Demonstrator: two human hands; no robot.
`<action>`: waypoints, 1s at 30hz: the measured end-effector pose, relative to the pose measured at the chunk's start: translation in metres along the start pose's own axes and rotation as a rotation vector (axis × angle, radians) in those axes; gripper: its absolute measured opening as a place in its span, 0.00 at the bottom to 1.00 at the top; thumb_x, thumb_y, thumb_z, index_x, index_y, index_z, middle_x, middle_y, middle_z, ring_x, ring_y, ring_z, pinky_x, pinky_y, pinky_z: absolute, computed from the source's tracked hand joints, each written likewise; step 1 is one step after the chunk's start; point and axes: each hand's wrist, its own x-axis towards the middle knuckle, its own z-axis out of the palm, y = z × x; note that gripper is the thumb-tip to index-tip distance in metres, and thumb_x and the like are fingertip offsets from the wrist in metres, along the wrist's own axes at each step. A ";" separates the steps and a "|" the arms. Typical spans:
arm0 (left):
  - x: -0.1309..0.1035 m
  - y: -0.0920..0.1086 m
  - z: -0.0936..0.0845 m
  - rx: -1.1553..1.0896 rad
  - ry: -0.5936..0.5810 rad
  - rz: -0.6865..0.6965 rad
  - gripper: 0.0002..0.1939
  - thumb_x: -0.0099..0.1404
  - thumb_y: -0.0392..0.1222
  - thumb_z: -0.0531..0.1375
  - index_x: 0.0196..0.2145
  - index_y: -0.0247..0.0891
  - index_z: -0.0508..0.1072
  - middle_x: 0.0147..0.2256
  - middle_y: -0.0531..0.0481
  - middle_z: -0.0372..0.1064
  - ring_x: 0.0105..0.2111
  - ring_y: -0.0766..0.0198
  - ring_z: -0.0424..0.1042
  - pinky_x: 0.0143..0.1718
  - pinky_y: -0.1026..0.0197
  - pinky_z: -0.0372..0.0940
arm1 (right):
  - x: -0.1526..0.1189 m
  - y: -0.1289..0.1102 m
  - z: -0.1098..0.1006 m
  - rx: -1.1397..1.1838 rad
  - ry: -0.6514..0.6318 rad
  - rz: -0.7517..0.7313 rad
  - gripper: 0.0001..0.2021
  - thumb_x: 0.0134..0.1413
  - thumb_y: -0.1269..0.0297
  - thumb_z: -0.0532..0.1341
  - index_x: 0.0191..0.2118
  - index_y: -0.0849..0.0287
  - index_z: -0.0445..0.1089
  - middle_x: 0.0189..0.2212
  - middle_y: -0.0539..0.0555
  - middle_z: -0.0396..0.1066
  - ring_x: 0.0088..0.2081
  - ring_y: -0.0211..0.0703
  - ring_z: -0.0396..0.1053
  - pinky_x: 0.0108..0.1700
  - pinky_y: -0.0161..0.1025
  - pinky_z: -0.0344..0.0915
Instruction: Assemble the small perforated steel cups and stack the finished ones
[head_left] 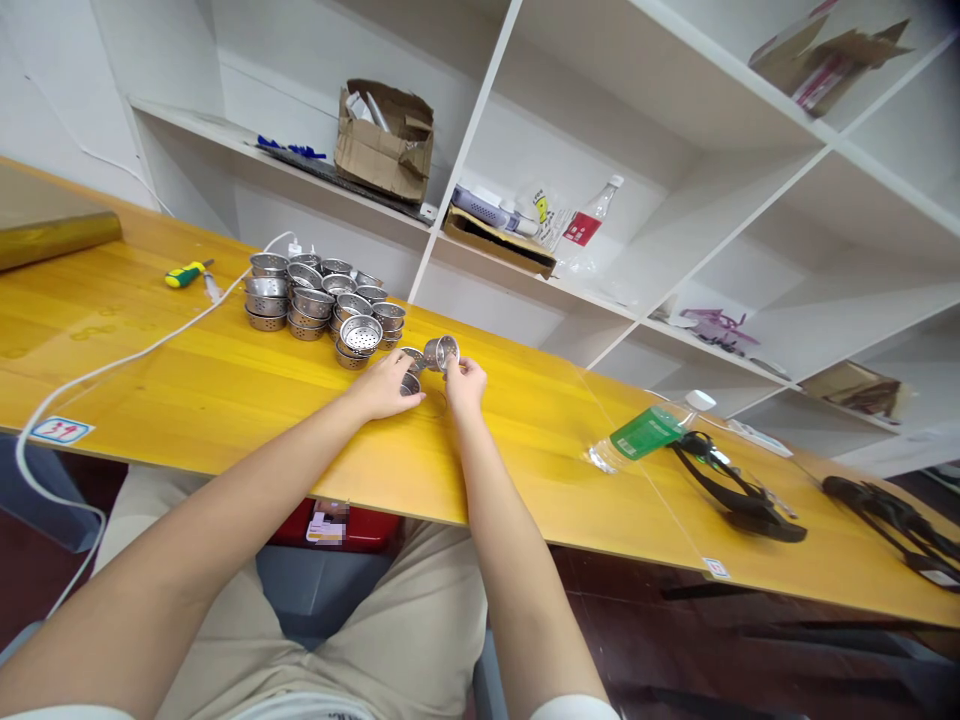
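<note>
The right hand [466, 385] is pinching a round silver metal cup with little holes [441, 354] at the yellow wooden tabletop [525, 440].

This cup is leaning on its side, with its short axis pointing roughly left to right, just past the right fingertips toward the tabletop's back edge; the right hand is nearer to it. The left hand [390, 388] is curling over two more silver metal cups [409, 385], just left of the pinched one; I cannot tell if it is gripping or only touching them. Stacks of silver metal cups [313, 303] are standing farther left, near the back edge, so the left hand is sitting in between. A green and yellow screwdriver [184, 275] is lying past the stacks, and a clear bottle with a green label [645, 432] is resting well off to the right.
</note>
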 end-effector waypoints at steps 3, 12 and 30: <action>-0.001 0.002 -0.001 -0.010 -0.009 -0.001 0.26 0.61 0.53 0.65 0.53 0.39 0.69 0.56 0.40 0.65 0.55 0.46 0.70 0.59 0.48 0.66 | 0.008 -0.012 -0.004 0.024 0.035 0.060 0.13 0.59 0.55 0.58 0.34 0.59 0.74 0.20 0.50 0.72 0.22 0.40 0.67 0.28 0.34 0.61; -0.002 -0.001 0.003 -0.017 -0.024 -0.002 0.22 0.62 0.53 0.63 0.48 0.38 0.71 0.53 0.40 0.66 0.52 0.47 0.72 0.57 0.48 0.67 | 0.029 -0.015 0.013 -0.064 0.124 0.022 0.12 0.59 0.57 0.59 0.34 0.59 0.74 0.21 0.51 0.74 0.25 0.43 0.70 0.31 0.36 0.62; -0.001 -0.001 0.003 0.012 -0.079 -0.013 0.22 0.64 0.54 0.62 0.50 0.38 0.71 0.50 0.40 0.71 0.52 0.46 0.72 0.56 0.47 0.67 | 0.006 -0.009 0.017 -0.196 0.004 -0.053 0.15 0.62 0.53 0.58 0.42 0.59 0.75 0.25 0.50 0.74 0.28 0.42 0.70 0.35 0.35 0.63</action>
